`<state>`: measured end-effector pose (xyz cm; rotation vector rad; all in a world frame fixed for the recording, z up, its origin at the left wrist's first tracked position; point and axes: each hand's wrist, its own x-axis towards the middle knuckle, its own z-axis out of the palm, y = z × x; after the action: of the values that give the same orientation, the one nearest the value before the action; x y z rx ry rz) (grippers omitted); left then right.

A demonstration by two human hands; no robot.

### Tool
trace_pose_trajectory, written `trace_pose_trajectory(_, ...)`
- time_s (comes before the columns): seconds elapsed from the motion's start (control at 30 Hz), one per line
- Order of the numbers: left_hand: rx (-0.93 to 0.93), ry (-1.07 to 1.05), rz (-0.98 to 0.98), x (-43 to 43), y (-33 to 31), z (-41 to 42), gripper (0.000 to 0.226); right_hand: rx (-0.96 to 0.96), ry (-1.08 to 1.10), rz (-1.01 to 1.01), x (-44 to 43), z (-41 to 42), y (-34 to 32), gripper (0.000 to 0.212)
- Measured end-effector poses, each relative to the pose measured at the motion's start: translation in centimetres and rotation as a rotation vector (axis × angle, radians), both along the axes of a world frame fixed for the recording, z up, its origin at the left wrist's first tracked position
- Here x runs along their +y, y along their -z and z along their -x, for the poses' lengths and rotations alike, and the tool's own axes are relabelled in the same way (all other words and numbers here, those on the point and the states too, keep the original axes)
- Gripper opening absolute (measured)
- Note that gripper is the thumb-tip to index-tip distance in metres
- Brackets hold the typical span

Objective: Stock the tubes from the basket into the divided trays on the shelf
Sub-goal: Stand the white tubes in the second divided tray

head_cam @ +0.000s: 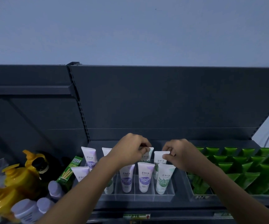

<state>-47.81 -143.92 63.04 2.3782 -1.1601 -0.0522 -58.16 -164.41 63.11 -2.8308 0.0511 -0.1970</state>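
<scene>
A clear divided tray (164,197) stands on the dark shelf and holds several upright white tubes with purple or green labels. My left hand (130,150) pinches the top of a green-labelled tube (148,156) in the tray's back row. My right hand (179,151) grips the flat top of the neighbouring white tube (160,159) just to its right. In front of them stand two purple-labelled tubes (144,178) and a green-labelled tube (163,178). No basket is visible.
A second clear tray (200,198) to the right is packed with several green tubes. At the left stand yellow pump bottles (15,180), a dark bottle (40,164), a green snack box (69,172) and pale lilac caps (27,210). The dark back panel (146,102) rises behind the shelf.
</scene>
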Motion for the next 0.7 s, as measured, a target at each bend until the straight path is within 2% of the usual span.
trace_pose_trajectory(0.13, -0.076, -0.028, 0.110, 0.2, -0.1, 0.6, 0.023, -0.055, 0.004, -0.009, -0.3, 0.9, -0.8, 0.022)
trace_pose_trajectory(0.33, -0.113, 0.002, 0.239, -0.4, -1.3, 2.2, 0.015, -0.084, 0.132, -0.022, -2.7, 4.3, -3.8, 0.019)
trace_pose_trajectory(0.57, -0.113, 0.077, 0.255, -7.2, -2.4, 5.4, 0.013, -0.179, 0.212, 0.008, -10.3, 8.9, -6.4, 0.012)
trace_pose_trajectory(0.7, -0.110, 0.077, 0.168, -12.4, -1.6, 6.7, 0.012, -0.185, 0.172, -0.034, -15.3, 10.0, -5.9, 0.010)
